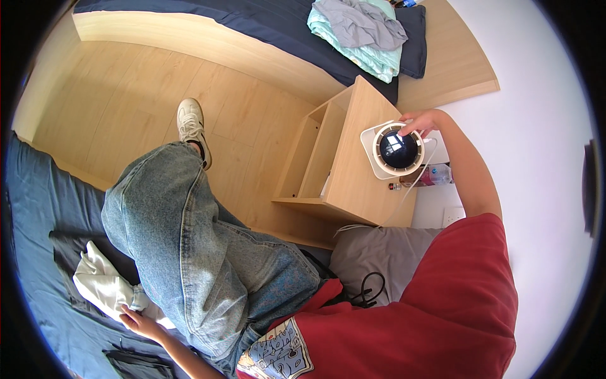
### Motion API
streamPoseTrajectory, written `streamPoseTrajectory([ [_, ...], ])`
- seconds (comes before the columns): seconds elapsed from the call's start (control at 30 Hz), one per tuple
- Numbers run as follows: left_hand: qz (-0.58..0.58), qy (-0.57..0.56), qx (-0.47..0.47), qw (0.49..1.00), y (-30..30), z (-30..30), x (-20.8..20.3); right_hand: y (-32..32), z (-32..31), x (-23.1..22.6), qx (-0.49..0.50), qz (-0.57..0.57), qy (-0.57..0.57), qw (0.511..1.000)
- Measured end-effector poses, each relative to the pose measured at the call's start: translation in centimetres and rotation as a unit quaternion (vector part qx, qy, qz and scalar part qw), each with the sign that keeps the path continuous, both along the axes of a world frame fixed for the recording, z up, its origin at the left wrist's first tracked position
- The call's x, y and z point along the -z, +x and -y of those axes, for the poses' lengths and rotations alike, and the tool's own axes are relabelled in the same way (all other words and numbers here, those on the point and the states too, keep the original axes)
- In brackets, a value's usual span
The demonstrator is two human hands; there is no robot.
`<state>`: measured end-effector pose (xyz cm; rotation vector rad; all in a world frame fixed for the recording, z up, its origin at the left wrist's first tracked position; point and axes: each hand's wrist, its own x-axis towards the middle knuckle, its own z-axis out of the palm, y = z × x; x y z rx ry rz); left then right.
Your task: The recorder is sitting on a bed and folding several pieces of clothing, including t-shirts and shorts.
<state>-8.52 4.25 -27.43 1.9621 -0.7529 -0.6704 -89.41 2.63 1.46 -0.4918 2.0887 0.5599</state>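
At the right, my right hand (424, 122) reaches to a round white device (399, 150) with a glossy black face and a square white frame, much like a small desk fan. Its fingers curl over the upper right rim, and one fingertip lies at the edge of the black face. The device sits on a light wooden bedside cabinet (360, 151), with a white cable trailing from it. My left hand (140, 323) rests on the bed at the lower left, fingers apart, against the edge of a crumpled white cloth (101, 278).
A clear plastic bottle (437, 175) and a tiny jar (395, 186) stand near the device. Behind the cabinet is another bed (252, 31) with folded bedding (360, 31). A grey pillow (385, 259) with a black cable lies beside me. Dark garments (142, 365) lie on my bed.
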Motion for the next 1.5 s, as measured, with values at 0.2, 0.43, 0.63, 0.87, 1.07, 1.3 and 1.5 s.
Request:
streamPoseTrajectory([
  [0.2,-0.005,-0.013,-0.004,1.0,0.1,0.0,0.1,-0.4,-0.1,0.0,0.002,0.009,-0.004,1.0],
  [0.43,-0.007,-0.01,-0.008,1.0,-0.9,0.1,-0.4,-0.5,0.3,0.0,0.004,0.018,0.0,1.0],
  [0.63,-0.002,-0.03,-0.001,1.0,-1.6,0.4,-1.5,-0.4,0.2,0.0,0.019,0.025,0.008,0.999],
  [0.87,0.001,-0.024,-0.008,1.0,-2.0,0.6,-1.8,0.2,0.3,-0.1,0.017,0.019,0.029,0.999],
  [1.07,-0.015,-0.033,-0.002,0.999,-1.7,0.5,-1.4,-0.2,0.2,0.1,0.016,0.026,0.024,0.999],
  [1.3,-0.018,-0.022,-0.014,1.0,-2.2,0.6,-1.9,-0.2,0.2,0.1,0.015,0.027,0.016,0.999],
  [1.5,-0.01,-0.026,-0.012,1.0,-1.9,0.4,-1.5,0.1,0.3,0.0,0.013,0.027,0.019,0.999],
])
